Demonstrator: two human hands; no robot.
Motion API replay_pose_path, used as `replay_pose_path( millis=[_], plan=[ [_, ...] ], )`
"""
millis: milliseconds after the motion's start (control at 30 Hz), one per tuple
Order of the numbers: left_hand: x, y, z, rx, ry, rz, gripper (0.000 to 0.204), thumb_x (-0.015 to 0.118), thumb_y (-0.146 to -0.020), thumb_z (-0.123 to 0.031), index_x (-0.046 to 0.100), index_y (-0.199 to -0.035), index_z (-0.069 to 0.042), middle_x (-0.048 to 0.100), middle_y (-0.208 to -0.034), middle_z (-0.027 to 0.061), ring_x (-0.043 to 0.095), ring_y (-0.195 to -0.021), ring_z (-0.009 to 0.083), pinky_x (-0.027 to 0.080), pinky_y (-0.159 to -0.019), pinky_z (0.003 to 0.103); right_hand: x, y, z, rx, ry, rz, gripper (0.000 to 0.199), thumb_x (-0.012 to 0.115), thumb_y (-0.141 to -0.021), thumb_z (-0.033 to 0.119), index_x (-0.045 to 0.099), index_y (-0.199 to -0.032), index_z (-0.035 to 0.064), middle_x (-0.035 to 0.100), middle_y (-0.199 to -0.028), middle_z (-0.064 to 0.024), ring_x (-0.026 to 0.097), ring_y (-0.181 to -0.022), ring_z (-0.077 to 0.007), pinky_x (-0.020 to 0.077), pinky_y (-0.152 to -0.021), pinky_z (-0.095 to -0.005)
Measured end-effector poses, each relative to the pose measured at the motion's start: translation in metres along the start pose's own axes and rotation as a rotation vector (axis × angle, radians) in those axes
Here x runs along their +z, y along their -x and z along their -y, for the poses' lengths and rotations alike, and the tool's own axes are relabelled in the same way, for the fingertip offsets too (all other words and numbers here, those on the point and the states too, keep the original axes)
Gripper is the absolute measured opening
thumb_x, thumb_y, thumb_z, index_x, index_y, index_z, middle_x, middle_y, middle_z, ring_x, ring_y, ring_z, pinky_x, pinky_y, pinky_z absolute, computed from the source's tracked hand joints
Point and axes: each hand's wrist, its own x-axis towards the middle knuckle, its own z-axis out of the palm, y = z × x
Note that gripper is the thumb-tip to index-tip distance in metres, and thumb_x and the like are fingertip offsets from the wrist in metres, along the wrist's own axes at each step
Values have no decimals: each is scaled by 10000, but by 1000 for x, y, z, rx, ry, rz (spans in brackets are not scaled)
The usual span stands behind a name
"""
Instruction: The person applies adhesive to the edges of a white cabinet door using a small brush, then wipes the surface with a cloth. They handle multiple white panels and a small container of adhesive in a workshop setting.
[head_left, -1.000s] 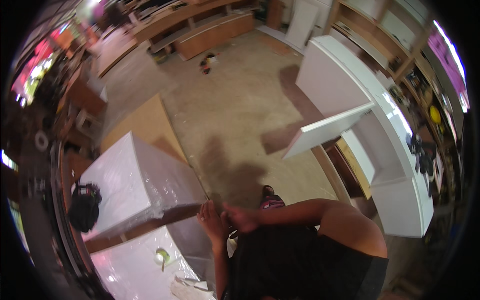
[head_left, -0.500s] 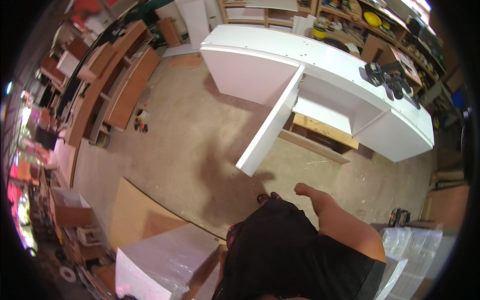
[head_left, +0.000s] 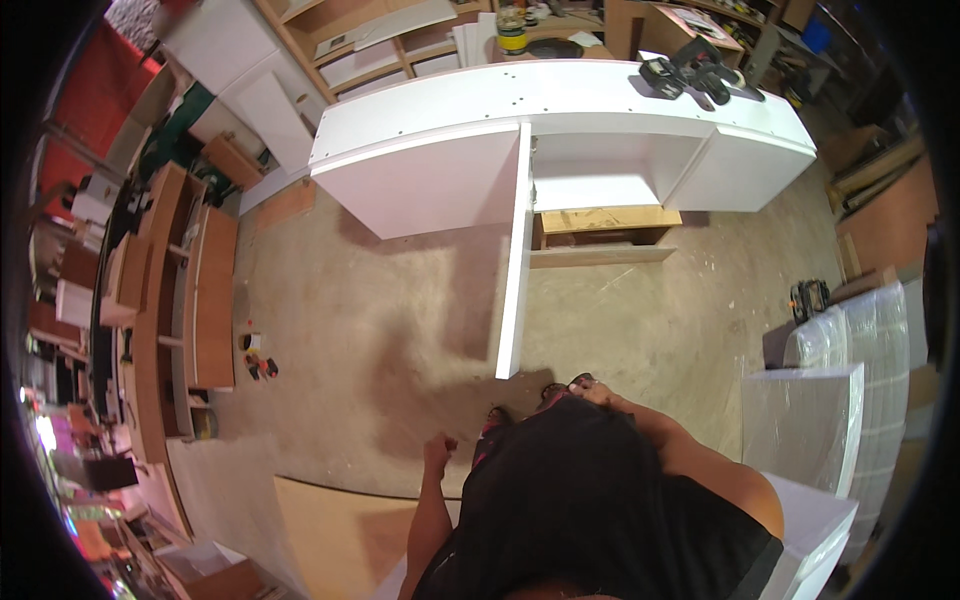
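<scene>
Before me stands a long white cabinet (head_left: pixel 430 108), with a white panel (head_left: pixel 516 270) jutting from its middle toward me. My left hand (head_left: pixel 440 450) hangs left of the panel's near end, fingers curled and nothing visible in them. Close in front of my body is my right hand (head_left: pixel 595 392), fingers drawn together; whether they hold anything small cannot be made out. Neither hand touches the cabinet. Black cordless power tools (head_left: pixel 695 72) lie on its top at the right. A yellowish wooden rail (head_left: pixel 610 218) shows beneath the open white compartment (head_left: pixel 600 175).
Brown wooden cabinets (head_left: pixel 150 300) line the left side. Small tools (head_left: pixel 260 366) lie on the floor beside them. A wooden sheet (head_left: pixel 335 530) is at lower left. Plastic-wrapped white panels (head_left: pixel 805 420) stand at my right, and shelving (head_left: pixel 400 50) stands behind the cabinet.
My view has turned right and come nearer the white cabinet. My left hand has come out from beside my body into clear view. My right hand has drawn in toward my body.
</scene>
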Motion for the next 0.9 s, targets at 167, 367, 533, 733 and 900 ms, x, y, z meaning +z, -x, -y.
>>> replay_pose_path(
  millis=[167, 367, 533, 733, 900],
  plan=[
    [-47, -59, -171, -70, 402, 217, 668, 352, -1054, -589, 642, -1233, -15, 704, -1176, 134, 662, -1102, 255, 488, -967, 413, -16, 48, 69, 128, -217, -67, 596, 625, -929, 555, 706, -1092, -12, 732, -983, -177, 682, -927, -266, 533, -804, -392],
    [-13, -75, -303, 81, 437, 486, 827, 352, -1025, -661, 510, -1393, 63, 621, -1349, 175, 586, -1251, 286, 394, -1092, 440, -55, 89, 105, 73, -530, -307, 485, 642, -947, 483, 684, -1023, 6, 680, -903, -97, 636, -844, -187, 516, -772, -334],
    [6, -92, -323, 50, 462, 636, 935, 289, -986, -747, 473, -1429, 55, 611, -1355, 164, 586, -1240, 270, 382, -1095, 405, -115, 109, 207, -179, -779, -239, 470, 527, -1038, 446, 598, -1222, 19, 659, -1120, -96, 605, -1026, -167, 483, -886, -317],
    [31, -77, -378, 34, 474, 793, 990, 212, -957, -801, 491, -1402, 38, 641, -1300, 135, 608, -1182, 237, 431, -1018, 352, -132, 79, 224, -314, -671, -74, 661, 431, -1045, 549, 466, -1442, 21, 604, -1341, -188, 536, -1289, -278, 393, -1086, -388],
    [85, -95, -363, -114, 470, 738, 896, 179, -997, -743, 491, -1409, -12, 614, -1348, 129, 592, -1214, 251, 445, -1027, 396, -200, 104, 204, -208, -740, 41, 498, 420, -1079, 422, 508, -1429, 78, 564, -1396, -180, 497, -1333, -272, 323, -1152, -383]
  ],
)
